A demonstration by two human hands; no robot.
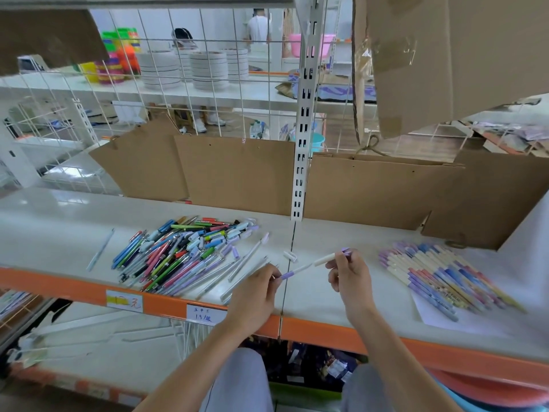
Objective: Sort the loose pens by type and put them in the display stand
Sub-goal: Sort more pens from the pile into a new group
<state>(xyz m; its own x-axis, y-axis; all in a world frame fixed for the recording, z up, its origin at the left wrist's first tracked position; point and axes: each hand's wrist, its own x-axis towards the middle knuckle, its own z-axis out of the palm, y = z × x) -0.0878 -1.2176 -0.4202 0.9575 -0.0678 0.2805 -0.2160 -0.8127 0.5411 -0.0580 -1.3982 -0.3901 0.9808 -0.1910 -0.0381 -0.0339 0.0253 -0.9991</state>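
Your left hand (258, 288) and right hand (346, 270) each pinch an end of one white-and-purple pen (309, 264) above the shelf (326, 295). Loose pile (184, 251) lies left; lower pens hidden. Price tags (205, 315) blurred, unreadable.

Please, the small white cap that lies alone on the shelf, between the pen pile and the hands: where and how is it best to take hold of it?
Probably pinch the white cap across its short width, at mid-length, coming from above. It lies flat on the shelf, apart from the pen pile, so both long sides look free. Both hands are busy; the right hand is closer.
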